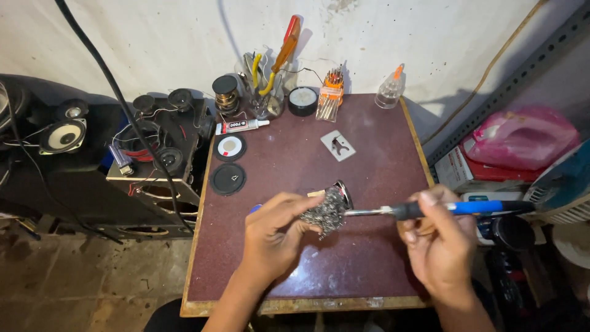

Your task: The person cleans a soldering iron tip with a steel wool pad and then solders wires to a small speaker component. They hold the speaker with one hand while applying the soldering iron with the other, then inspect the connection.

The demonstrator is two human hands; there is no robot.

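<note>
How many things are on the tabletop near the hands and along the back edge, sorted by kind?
Soldering iron, in the right hand: 1
Wire-wool tip cleaner, in the left hand: 1
Round black discs: 2
Glue tube: 1
Tool jar: 1
Screwdriver bit set: 1
Small metal plate: 1
Clear bottle: 1
Total: 9

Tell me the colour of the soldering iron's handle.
Blue, with a black grip near the metal shaft: soldering iron, held in the right hand. Head view.

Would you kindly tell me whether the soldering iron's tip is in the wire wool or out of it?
In. The right hand holds the soldering iron level, its tip buried in the wire wool held by the left hand.
</note>
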